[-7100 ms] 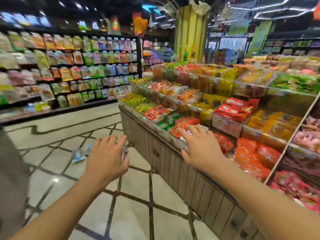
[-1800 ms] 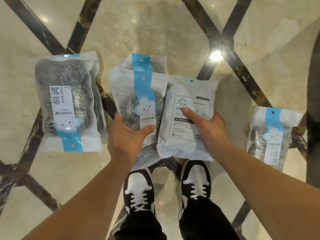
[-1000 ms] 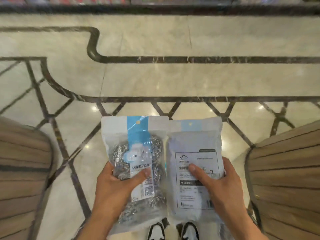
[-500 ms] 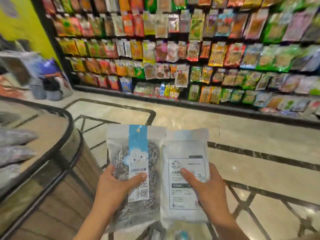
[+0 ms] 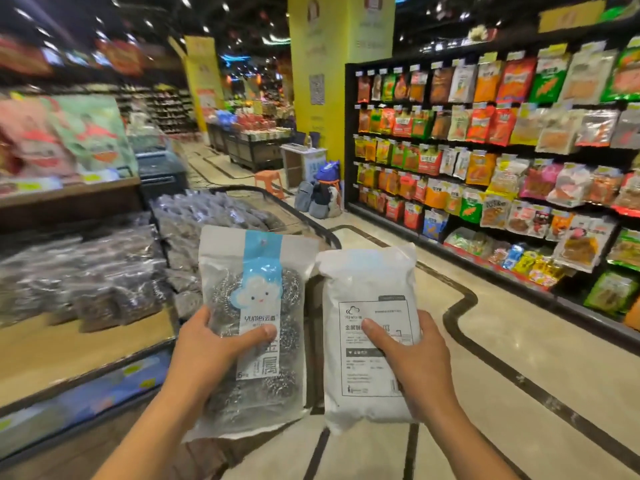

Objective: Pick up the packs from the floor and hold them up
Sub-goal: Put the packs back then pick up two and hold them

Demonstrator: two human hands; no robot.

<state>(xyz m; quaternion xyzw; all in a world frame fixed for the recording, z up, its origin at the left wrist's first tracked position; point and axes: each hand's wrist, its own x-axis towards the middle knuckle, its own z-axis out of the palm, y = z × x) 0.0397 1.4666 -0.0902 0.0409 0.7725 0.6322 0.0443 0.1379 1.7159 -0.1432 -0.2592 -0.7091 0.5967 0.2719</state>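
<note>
Steel wool shows through the clear window of the left pack [image 5: 252, 323], a white pouch with a pale blue band and a cloud face, holding coiled metal scourers stacked inside it. The left hand [image 5: 211, 355] has its grip closed on this pack, thumb pressed across the printed label and the fingers behind. Just beside it, edges nearly touching, the right pack [image 5: 370, 327] is turned with its plain white back outward, a black-bordered text panel printed on it, so its contents are hidden. The right hand [image 5: 412, 358] holds it in the same way, thumb on the panel and fingers curled round the right edge. Both packs are upright and raised in front of the person at chest height, well clear of the marble floor [image 5: 512, 393] with its dark inlaid lines. To the left, behind the packs, a wooden display counter [image 5: 79, 344] carries heaps of dark, clear-wrapped goods [image 5: 104, 271], too blurred to name. On the right a black wall shelf [image 5: 485, 161] holds rows of hanging snack bags in red, orange, yellow and green. Farther down the aisle stand a yellow pillar [image 5: 332, 81], an orange stool [image 5: 270, 178] and some bags [image 5: 320, 195] on the floor at the shelf's end.
</note>
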